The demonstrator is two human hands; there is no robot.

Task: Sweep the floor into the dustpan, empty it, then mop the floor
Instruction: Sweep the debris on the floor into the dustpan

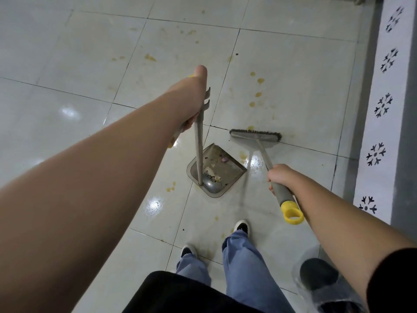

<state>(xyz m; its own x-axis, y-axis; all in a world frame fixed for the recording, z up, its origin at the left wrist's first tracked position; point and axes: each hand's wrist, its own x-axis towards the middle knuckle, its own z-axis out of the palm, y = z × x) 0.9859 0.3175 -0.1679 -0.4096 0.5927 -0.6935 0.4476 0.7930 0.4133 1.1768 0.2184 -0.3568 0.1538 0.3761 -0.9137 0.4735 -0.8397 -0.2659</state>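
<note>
Stained tile floor (282, 71), dustpan (225, 163) holding debris (211, 171), broom (256, 134) beside

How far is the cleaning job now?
Partly swept: the dustpan already holds debris. In hand: the left hand holds its handle, the right hand grips the broom. Left: emptying, then mopping the yellow stains.

Dustpan (215, 170) on floor (79, 123), ahead of both feet. Debris (212, 171) in the pan. Its upright handle (199, 141) in left hand (195, 102). Broom head (256, 135) on floor, just right of and beyond the pan. Broom handle (278, 187) in right hand (281, 176). Wall (388, 114) at far right.
</note>
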